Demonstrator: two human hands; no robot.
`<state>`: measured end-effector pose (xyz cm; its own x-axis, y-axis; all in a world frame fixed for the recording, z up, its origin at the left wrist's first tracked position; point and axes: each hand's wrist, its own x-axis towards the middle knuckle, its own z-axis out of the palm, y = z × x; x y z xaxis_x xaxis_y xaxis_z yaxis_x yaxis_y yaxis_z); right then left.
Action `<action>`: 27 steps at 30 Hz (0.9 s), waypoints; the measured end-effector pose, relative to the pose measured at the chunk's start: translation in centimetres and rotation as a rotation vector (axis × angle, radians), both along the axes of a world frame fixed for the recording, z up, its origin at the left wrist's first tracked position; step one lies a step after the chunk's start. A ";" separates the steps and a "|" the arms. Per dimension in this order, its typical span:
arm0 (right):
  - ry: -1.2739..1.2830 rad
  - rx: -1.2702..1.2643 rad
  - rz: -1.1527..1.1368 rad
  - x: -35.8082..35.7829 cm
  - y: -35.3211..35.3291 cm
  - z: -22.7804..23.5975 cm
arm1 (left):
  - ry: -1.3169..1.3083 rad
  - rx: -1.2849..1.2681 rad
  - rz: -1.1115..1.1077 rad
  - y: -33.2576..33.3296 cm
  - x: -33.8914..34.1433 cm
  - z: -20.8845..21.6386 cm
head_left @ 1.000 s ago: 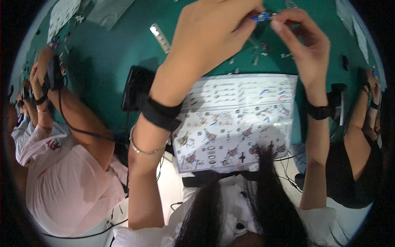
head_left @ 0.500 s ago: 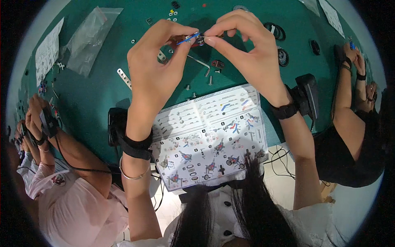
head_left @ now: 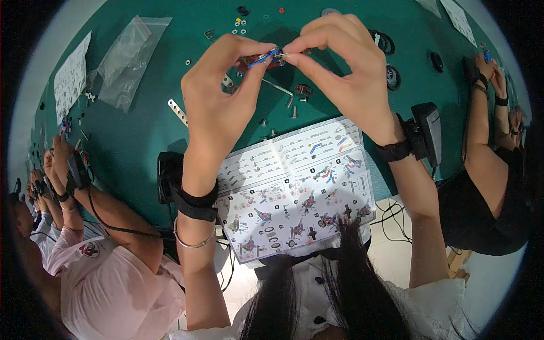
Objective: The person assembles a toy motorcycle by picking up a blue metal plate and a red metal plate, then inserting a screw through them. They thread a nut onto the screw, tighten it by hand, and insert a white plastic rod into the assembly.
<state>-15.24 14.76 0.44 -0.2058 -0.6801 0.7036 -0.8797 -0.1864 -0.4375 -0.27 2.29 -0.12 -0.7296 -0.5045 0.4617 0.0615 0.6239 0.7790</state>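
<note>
Above the table's far middle, my left hand (head_left: 221, 93) pinches a small toy assembly (head_left: 263, 57) with blue and red parts between thumb and fingers. My right hand (head_left: 345, 68) meets it from the right, its thumb and forefinger closed on a thin, shiny piece at the assembly's edge, too small to name. Below my hands lie an L-shaped hex key (head_left: 280, 88), a small red bracket (head_left: 304, 89) and several screws (head_left: 294, 112). Left of my left wrist is a perforated metal strip (head_left: 177, 112).
A printed instruction sheet (head_left: 294, 187) lies at the near table edge. Black tyres (head_left: 383, 42) and a wheel (head_left: 392, 77) lie to the right, nuts (head_left: 236, 32) at the back. A clear plastic bag (head_left: 133, 62) is on the left. Other people work at both sides.
The whole view has shifted slightly, so things appear a little further right. My hands stay together at the assembly, with the blue part tilted slightly more.
</note>
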 end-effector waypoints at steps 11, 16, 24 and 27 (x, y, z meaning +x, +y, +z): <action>0.205 -0.048 -0.034 -0.3 -0.5 -0.3 | -0.026 -0.105 0.001 -0.4 0.0 0.3; 0.178 -0.034 -0.011 -0.3 -0.5 -0.3 | 0.019 -0.146 -0.026 -0.5 0.0 0.0; 0.188 -0.032 -0.011 -0.4 -0.4 -0.3 | 0.048 -0.228 -0.044 -0.6 0.1 0.3; 0.183 -0.020 -0.012 -0.3 -0.3 -0.1 | 0.050 -0.239 -0.045 -0.6 0.2 0.2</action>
